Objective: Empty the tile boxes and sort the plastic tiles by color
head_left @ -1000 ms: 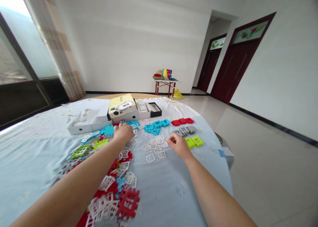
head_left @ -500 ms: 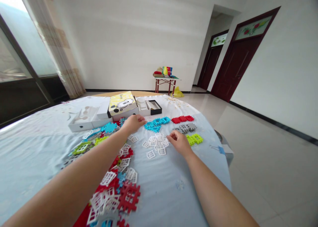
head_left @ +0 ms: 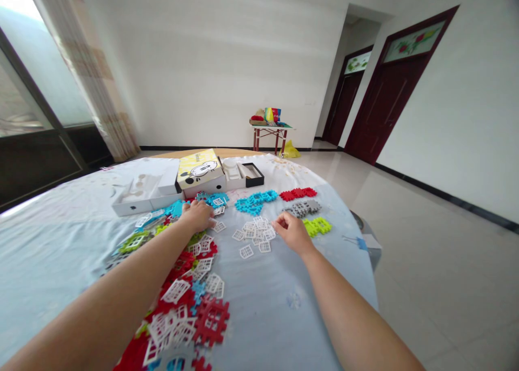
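My left hand (head_left: 197, 216) is over the mixed pile of coloured plastic building pieces, fingers bent down and apart, touching pieces near a blue one (head_left: 175, 209). By its thumb lies a white window-frame piece (head_left: 219, 226). My right hand (head_left: 292, 231) is closed in a pinch at the right edge of a heap of white window pieces (head_left: 253, 229); whatever is between its fingertips is hidden. Behind the heap sits a group of blue pieces (head_left: 256, 200). Grey pieces (head_left: 306, 207) and lime-green pieces (head_left: 318, 227) lie beside my right hand, with red pieces (head_left: 298, 193) farther back.
A yellow-and-white cartoon box (head_left: 201, 168) stands at the back of the cloth-covered table (head_left: 267, 306), between open white trays (head_left: 138, 198) and a small black-rimmed box (head_left: 254, 175). The mixed pile runs down to red pieces (head_left: 211, 321) near me. A clip (head_left: 357, 243) lies at the right edge.
My left hand has moved left and toward me, from beside the blue group onto the mixed pile. Blue pieces in front of the cartoon box are now uncovered. My right hand has stayed put.
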